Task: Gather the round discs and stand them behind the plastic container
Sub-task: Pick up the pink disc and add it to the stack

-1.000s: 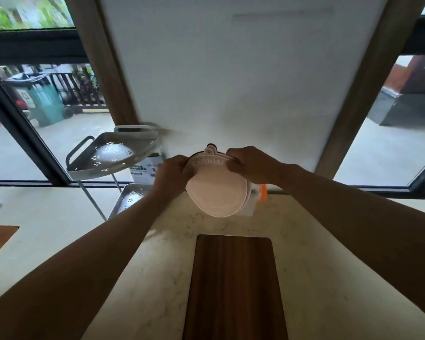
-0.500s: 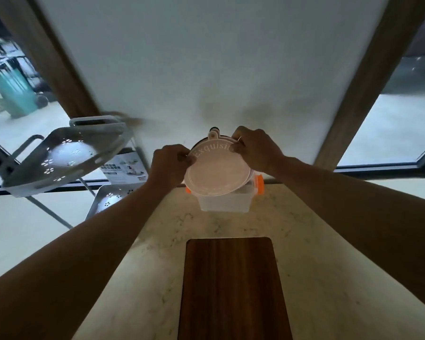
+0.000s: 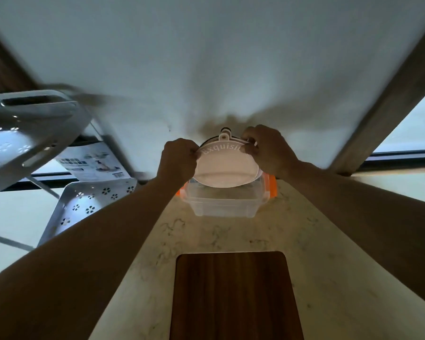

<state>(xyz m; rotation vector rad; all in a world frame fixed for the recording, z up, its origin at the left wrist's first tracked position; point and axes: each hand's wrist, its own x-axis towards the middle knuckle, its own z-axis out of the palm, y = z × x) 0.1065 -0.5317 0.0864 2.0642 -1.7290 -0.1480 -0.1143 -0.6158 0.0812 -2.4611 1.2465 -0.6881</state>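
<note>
Since a second ago our discs (image 3: 227,168) have sunk behind the container (image 3: 225,201) at frame centre. Left hand (image 3: 178,157) and right hand (image 3: 270,149) each pinch the upper rim; they look light, stiff, slippery, so hold the edges.

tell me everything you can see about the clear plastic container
The plastic container is a clear, rectangular tub with rounded corners and orange latches at its sides. It looks empty and sits upright on the marble counter near the white wall, beyond the wooden board. The stack of round discs held by both hands hides its back edge.
</note>
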